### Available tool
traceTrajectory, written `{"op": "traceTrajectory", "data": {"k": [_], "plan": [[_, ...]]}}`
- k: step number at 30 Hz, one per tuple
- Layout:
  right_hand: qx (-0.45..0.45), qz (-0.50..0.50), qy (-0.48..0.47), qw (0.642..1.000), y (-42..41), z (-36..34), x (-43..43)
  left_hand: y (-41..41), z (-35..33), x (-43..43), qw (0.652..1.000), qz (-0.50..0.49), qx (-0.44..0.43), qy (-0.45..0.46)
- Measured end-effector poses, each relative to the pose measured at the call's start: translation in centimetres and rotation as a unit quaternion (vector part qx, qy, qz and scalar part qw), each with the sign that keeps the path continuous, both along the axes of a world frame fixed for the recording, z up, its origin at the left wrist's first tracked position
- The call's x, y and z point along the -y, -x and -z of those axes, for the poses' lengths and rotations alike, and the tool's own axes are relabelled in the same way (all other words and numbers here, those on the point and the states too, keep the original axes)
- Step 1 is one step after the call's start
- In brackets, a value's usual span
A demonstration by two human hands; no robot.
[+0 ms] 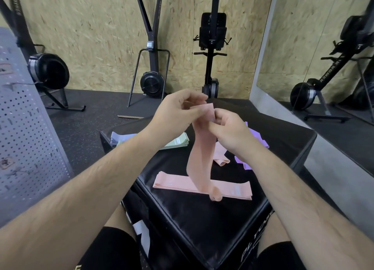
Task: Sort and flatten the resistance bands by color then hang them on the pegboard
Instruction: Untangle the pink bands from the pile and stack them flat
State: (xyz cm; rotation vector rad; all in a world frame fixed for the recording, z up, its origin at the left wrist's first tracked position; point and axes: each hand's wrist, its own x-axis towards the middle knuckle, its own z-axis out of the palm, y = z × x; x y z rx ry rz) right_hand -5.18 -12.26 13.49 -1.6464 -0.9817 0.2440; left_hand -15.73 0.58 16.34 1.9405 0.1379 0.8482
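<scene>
Here, both of my hands are working one band above the black padded box (202,229) that is standing between my knees. My left hand (176,112) is pinching the upper edge of a pink resistance band (199,154) between thumb and curled fingers, while my right hand (228,132) is gripping the same upper end from the other side, fingers bent around the fabric. The band is hanging down from that double hold, twisting partway along its length, and its looped lower end is dangling over, perhaps brushing, a second pink band (178,182), which is lying flat and straight across the middle of the box. A third, crumpled pink band (219,155) is sitting just behind the hanging one, beneath my right wrist. Farther back on the left, a pale green band (179,141) is lying folded flat, and a grey-blue band (119,138) is resting at the box's far left corner, both partly hidden by my left forearm. Purple bands (242,163) are bunching on the right side of the box; how many, I cannot tell. A grey pegboard (26,128) is leaning into view at the far left, well apart from the bands. Black rowing machines (151,83) are standing along the chipboard wall (91,37), and a mirror (323,47) on the right is reflecting another one.
</scene>
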Motion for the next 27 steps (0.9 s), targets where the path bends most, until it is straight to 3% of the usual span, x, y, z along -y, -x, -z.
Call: {"op": "traceTrajectory", "data": {"k": [5,11,16,27], "plan": [[-0.002,-0.029,0.028,0.999,-0.2,1.4,-0.3,0.3,2.2,-0.2,0.997,-0.046,-0.028,-0.062],[-0.015,-0.077,0.164,0.983,-0.9,5.1,-0.2,1.2,8.4,-0.9,0.993,-0.101,-0.03,0.048],[-0.009,-0.11,0.299,0.948,-2.1,6.7,0.0,1.8,13.1,-2.3,0.98,-0.129,-0.051,0.144],[0.012,-0.148,0.358,0.922,-3.8,8.1,-3.4,3.0,17.0,-6.1,0.961,-0.133,-0.109,0.219]]}}
